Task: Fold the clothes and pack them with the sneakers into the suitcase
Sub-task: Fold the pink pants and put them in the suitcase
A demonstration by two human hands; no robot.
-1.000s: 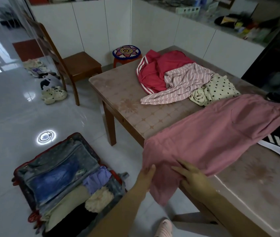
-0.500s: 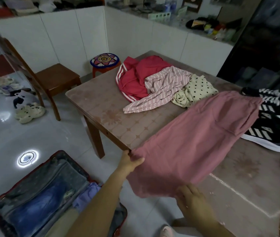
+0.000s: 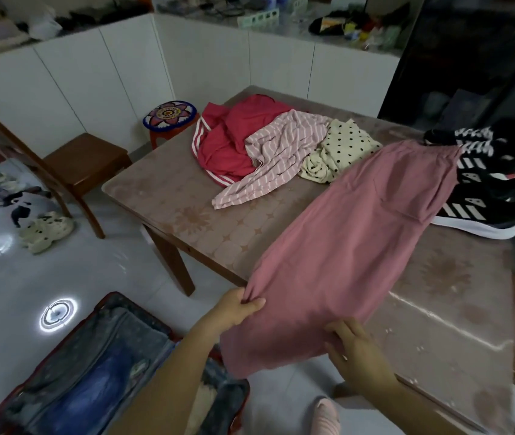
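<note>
Pink soft garment, bunched where left hand pinches; right hand grips edge.

The left hand and right hand are bare, as are the left forearm and right forearm. One foot wears a pale pink shoe, its upper faintly ribbed, finer detail blurred

Four garments: pink garment, red garment, striped garment, dotted garment. Two sneakers. One suitcase, one table, one chair, one stool.
</note>
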